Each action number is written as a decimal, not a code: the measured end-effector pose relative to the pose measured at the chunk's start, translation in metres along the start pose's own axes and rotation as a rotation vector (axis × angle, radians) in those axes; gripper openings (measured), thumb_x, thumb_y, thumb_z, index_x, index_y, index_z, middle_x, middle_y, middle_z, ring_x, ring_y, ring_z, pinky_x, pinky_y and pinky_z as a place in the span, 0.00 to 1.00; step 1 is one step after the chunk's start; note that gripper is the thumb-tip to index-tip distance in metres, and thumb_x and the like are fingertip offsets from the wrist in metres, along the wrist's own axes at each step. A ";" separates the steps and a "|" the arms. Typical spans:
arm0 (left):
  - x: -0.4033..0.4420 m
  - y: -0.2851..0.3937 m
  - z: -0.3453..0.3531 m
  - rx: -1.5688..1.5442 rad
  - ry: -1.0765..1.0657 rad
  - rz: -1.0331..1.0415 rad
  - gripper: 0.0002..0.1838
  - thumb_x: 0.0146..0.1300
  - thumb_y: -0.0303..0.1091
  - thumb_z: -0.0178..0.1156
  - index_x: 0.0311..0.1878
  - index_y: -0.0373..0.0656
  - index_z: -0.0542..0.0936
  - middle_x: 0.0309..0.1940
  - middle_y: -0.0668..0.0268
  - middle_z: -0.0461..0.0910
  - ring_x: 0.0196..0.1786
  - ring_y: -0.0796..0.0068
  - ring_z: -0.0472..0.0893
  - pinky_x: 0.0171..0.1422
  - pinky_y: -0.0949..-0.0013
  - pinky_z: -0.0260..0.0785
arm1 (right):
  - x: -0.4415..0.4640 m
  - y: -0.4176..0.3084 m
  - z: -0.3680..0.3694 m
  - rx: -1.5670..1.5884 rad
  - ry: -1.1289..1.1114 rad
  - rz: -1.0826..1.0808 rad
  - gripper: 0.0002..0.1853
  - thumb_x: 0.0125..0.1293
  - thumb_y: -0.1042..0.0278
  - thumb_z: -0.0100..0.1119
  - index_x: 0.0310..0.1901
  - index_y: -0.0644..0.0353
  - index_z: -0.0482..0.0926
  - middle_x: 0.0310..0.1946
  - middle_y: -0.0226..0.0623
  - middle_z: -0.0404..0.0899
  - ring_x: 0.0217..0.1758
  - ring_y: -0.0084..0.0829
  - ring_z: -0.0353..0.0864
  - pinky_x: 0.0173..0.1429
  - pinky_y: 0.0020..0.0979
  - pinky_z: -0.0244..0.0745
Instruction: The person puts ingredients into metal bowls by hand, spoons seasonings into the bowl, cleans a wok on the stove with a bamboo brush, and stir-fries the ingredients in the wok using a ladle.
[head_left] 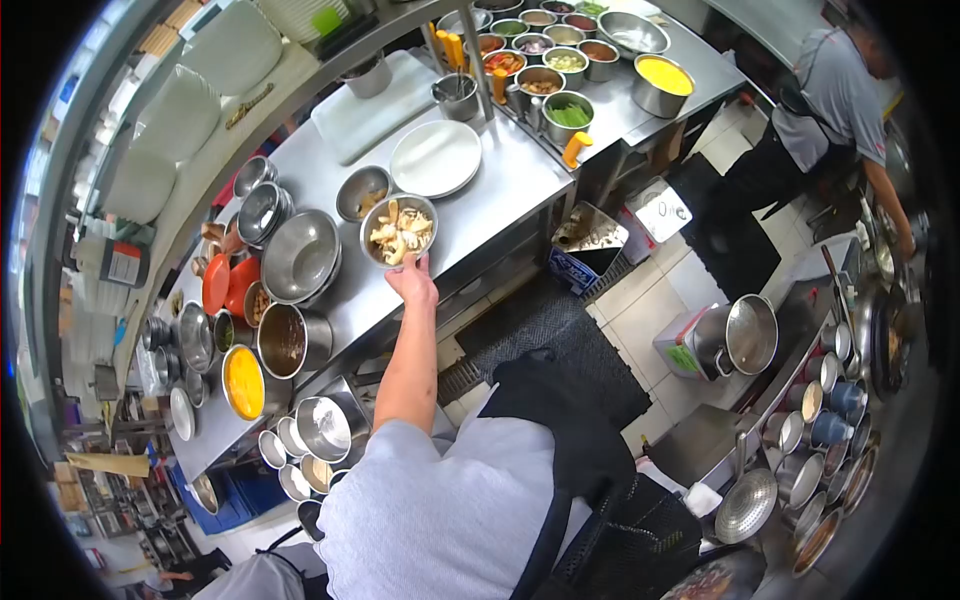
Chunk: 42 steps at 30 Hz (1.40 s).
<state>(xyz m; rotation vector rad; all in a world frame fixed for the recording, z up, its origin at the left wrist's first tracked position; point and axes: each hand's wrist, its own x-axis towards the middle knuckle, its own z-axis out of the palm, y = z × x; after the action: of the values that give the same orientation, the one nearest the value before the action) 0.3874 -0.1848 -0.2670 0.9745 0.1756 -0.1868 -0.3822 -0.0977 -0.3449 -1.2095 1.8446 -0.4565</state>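
Note:
My left hand (415,283) is closed on the near rim of a small metal bowl (431,244), over the front of the steel counter. Pale yellowish chunks of food (401,232) fill the bowl; their kind is unclear. Just behind it stands a second metal bowl (350,204) with a little brownish food in it. A white oval plate (436,158) lies beside the two bowls, farther back. To the left is a large, shiny metal bowl (300,256). My right hand is out of view.
A white cutting board (372,108) lies behind the plate. Pots of brown sauce (283,340) and yellow liquid (242,382) stand at left. Several ingredient tins (569,113) line the back. A co-worker (835,95) works at the stove, right. A black mat (560,350) covers the floor.

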 end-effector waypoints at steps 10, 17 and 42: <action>0.027 0.071 0.010 0.945 0.306 0.548 0.28 0.73 0.48 0.63 0.56 0.33 0.65 0.56 0.47 0.72 0.54 0.53 0.75 0.66 0.51 0.68 | 0.031 -0.003 -0.024 0.177 -0.031 0.095 0.16 0.76 0.70 0.53 0.63 0.58 0.71 0.25 0.33 0.80 0.25 0.25 0.77 0.33 0.31 0.77; 0.229 0.140 0.044 1.920 0.040 0.585 0.31 0.67 0.30 0.58 0.68 0.21 0.63 0.58 0.38 0.80 0.62 0.37 0.80 0.68 0.46 0.72 | 0.052 -0.017 0.000 0.066 -0.094 0.070 0.22 0.72 0.76 0.53 0.67 0.57 0.71 0.30 0.37 0.83 0.28 0.27 0.82 0.31 0.32 0.79; 0.220 0.058 0.159 1.554 -0.449 0.777 0.15 0.60 0.27 0.61 0.50 0.35 0.74 0.51 0.43 0.74 0.52 0.37 0.78 0.57 0.43 0.72 | 0.001 -0.167 0.050 0.030 -0.035 0.218 0.17 0.73 0.79 0.48 0.61 0.65 0.77 0.34 0.38 0.83 0.28 0.28 0.88 0.27 0.25 0.74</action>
<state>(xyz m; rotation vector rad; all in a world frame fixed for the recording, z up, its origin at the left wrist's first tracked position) 0.6247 -0.3022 -0.1837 2.4038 -0.9062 0.2483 -0.2483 -0.1685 -0.2585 -0.9761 1.9066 -0.3374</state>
